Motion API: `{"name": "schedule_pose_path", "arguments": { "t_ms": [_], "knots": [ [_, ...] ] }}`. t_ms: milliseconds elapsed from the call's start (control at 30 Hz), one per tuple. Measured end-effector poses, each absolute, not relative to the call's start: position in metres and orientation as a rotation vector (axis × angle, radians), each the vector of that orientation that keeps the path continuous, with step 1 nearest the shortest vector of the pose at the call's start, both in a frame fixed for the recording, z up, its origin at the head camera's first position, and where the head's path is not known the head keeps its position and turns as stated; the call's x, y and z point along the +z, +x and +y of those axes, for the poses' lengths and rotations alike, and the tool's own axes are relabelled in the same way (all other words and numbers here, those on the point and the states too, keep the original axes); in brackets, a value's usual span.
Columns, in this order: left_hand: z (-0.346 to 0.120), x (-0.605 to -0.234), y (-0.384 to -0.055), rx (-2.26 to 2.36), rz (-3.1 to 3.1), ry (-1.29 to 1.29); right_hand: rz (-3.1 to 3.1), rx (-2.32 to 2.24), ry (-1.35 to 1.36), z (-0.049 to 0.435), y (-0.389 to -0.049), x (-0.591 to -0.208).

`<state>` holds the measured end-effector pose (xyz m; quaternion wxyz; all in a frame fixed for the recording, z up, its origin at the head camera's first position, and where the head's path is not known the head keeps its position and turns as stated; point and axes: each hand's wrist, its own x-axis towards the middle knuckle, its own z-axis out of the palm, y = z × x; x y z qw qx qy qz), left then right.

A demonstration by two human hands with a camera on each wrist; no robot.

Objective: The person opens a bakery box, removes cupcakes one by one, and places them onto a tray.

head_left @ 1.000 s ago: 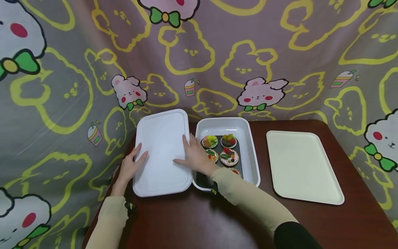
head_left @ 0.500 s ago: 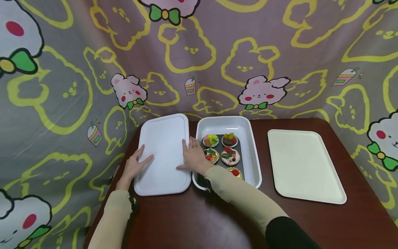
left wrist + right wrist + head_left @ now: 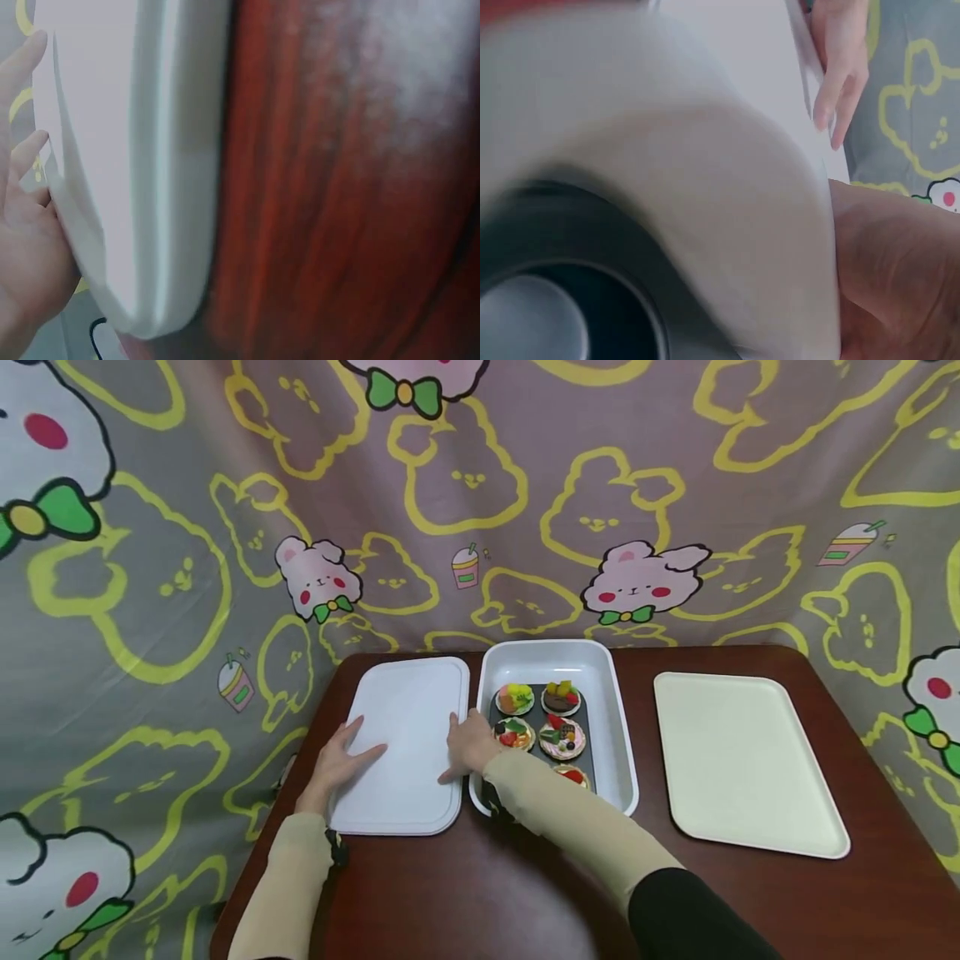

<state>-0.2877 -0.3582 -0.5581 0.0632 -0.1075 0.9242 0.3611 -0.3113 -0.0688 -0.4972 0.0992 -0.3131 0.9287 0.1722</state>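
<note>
Far edge of the white, smooth, round-cornered panel (image 3: 408,747) now sits lower in view than one second ago. Left hand (image 3: 337,767): thumb wide of fingers, at the panel's left edge. Right hand (image 3: 472,743): at its right edge (fingers bent; hold cannot be told). Panel position: left of the deep white rectangular tray (image 3: 547,658) containing round fruit-topped tarts (image 3: 562,740).

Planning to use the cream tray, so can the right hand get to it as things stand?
Probably yes: the cream tray lies uncovered, but the right hand, at the edge of the white tray, would have to cross the bin.
</note>
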Motion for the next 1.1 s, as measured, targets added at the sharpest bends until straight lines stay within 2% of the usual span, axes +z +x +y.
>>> {"name": "schedule_pose_path", "arguments": {
  "t_ms": [633,900,1100],
  "knots": [
    [-0.353,-0.567,-0.289,0.854,2.897,-0.224,2.601,0.631,-0.923,-0.081,-0.316,-0.502],
    [-0.344,-0.558,-0.285,0.675,2.988,-0.146,2.741,0.138,-0.933,-0.063,-0.318,-0.482],
    [-0.310,-0.536,-0.275,0.653,3.113,0.034,2.770,-0.235,-1.049,-0.022,-0.332,-0.461]
  ]
}}
